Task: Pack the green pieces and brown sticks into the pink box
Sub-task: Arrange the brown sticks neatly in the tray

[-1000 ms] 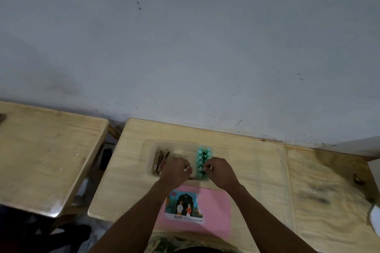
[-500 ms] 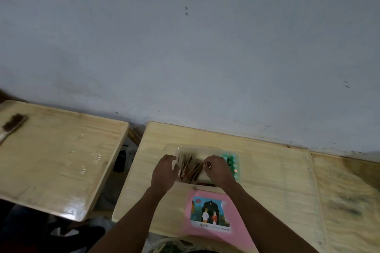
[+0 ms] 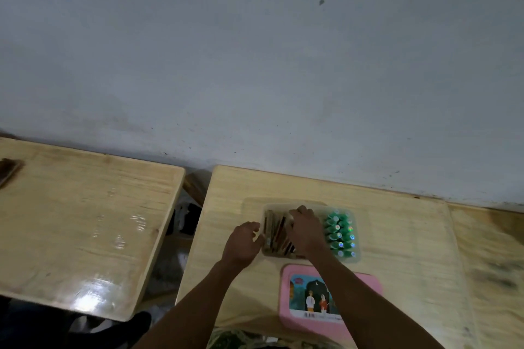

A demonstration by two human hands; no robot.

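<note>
Both hands are off the green pieces (image 3: pixel 340 235) now. A second ago they were pinching at that green row on the right side of the clear tray (image 3: pixel 359 252); half a second ago they had slid over to flank the brown sticks (image 3: pixel 275 235) in the tray's left half. Now the right hand (image 3: pixel 307 232) is planted right on top of that bundle. So the green rows look settled, standing in tight lines, and the job has moved on to squaring up the sticks, which still fan out at slightly different angles.

The right hand is arched over the bundle with its fingers bent down over the far ends of the sticks and the palm over their right side. It is hugging them, gathering them toward the tray's left wall. The left hand (image 3: pixel 243 244) sits just outside the tray's left edge, half closed, its fingertips reaching the rim and the outermost stick. Whether it is actually pinching something or only bracing there, I can't tell.

The pink box (image 3: pixel 306 299) lies on the table (image 3: pixel 402 235) just on the near side of the tray, picture label facing up, with the right forearm crossing above it. Nothing has gone into it yet, so I'd say the packing proper is still ahead.
</note>
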